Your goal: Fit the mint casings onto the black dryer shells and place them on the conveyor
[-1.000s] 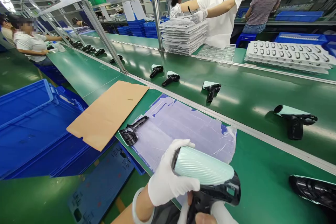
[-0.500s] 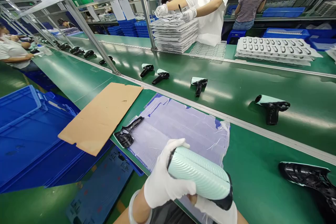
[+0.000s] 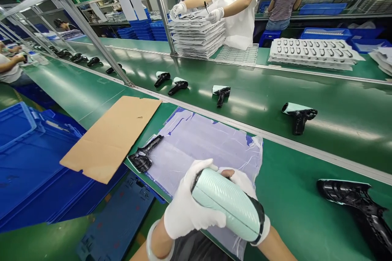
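Note:
Both my gloved hands hold a hair dryer [image 3: 226,206] with a ribbed mint-green barrel and a black rim at its right end. My left hand [image 3: 186,202] wraps the barrel's near side. My right hand [image 3: 241,181] cups the far side, with its fingers reaching round the black end. The handle is hidden below the barrel. Just beyond my hands lies a lilac plastic film [image 3: 202,147], and a black glossy dryer part [image 3: 142,157] rests on its left edge. Another black dryer body [image 3: 352,208] lies on the green belt to the right.
A cardboard sheet [image 3: 107,138] lies over blue crates [image 3: 27,159] at the left. Several finished dryers [image 3: 222,94] stand on the far green belt [image 3: 337,118]. Beyond it, a gloved co-worker [image 3: 232,8] handles stacked plastic trays [image 3: 196,36]. A metal upright [image 3: 161,8] rises between the belts.
The dryer has rotated in my hands, and its handle has gone out of sight under the barrel. My right hand has shifted to the barrel's far side. The whole scene has drifted left in view.

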Tool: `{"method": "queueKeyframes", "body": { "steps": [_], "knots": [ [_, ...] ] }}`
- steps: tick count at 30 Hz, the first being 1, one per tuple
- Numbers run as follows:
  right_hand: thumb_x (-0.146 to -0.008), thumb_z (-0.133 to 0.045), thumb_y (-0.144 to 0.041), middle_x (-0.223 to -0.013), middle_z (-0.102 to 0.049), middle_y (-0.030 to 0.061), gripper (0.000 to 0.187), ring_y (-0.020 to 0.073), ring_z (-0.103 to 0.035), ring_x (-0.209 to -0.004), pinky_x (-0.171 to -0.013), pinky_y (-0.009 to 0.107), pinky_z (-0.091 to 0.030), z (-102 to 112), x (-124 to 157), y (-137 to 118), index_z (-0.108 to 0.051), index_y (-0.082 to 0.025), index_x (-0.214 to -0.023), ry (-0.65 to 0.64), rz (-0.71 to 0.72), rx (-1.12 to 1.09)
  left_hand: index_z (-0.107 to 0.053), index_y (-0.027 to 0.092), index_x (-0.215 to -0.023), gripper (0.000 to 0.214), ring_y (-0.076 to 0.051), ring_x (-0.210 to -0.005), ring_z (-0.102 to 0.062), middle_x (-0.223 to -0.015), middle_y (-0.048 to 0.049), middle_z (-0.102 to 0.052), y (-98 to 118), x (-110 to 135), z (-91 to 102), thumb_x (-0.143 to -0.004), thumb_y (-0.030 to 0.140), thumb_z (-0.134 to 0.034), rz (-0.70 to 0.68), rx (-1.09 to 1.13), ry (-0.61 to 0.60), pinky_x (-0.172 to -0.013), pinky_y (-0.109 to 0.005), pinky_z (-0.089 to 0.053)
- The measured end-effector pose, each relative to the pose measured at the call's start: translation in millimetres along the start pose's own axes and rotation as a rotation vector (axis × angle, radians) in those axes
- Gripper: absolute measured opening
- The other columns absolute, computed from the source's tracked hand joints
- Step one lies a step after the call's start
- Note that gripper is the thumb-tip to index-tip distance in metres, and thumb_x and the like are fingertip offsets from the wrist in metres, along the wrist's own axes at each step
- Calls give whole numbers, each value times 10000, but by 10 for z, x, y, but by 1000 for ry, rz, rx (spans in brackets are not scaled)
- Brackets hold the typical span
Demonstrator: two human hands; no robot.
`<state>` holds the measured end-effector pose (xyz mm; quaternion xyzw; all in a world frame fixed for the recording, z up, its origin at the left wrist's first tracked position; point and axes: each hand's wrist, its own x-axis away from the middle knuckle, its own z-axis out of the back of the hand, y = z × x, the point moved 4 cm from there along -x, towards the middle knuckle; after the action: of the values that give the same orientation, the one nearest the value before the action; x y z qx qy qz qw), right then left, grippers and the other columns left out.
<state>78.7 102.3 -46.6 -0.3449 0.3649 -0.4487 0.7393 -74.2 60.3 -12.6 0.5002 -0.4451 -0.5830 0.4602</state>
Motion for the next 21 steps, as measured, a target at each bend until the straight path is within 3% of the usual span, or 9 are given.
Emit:
{"method": "queueKeyframes", "body": {
  "steps": [4, 6, 14, 21],
  "knots": [
    [-823, -401, -140, -910, -662, 35, 212, 184, -606, -950, -833, 353, -488, 132, -63, -45, -600, -215, -821, 243, 270, 387, -398, 326, -1299, 987, -274, -1072, -500, -1192, -46, -501, 22, -27, -8, -435, 566, -812, 6, -18, -28, -941, -408, -394],
    [-830, -404, -107, -1015, -654, 37, 229, 190, -572, -1058, -919, 389, -455, 165, -65, -36, -599, -214, -882, 327, 335, 517, -401, 326, -1298, 1007, -274, -1074, -499, -1196, -45, -501, 38, -42, -12, -413, 563, -819, 3, -26, -36, -950, -411, -388],
    [-871, -463, -250, -1010, -639, 65, 209, 221, -567, -1041, -941, 434, -438, 336, -111, -126, -574, -225, -1047, 500, 332, 644, -403, 328, -1306, 1032, -280, -1126, -472, -1237, -47, -486, 61, -62, -13, -393, 523, -842, 34, -23, -66, -983, -412, -370],
    [-736, -632, -133, -948, -630, 32, 208, 234, -547, -1036, -931, 506, -413, 478, -59, -556, -572, -262, -889, 593, 623, 892, -402, 321, -1315, 1020, -292, -1149, -458, -1259, -55, -477, 66, -55, -15, -416, 471, -859, 134, -38, -102, -982, -414, -374]
  ]
}}
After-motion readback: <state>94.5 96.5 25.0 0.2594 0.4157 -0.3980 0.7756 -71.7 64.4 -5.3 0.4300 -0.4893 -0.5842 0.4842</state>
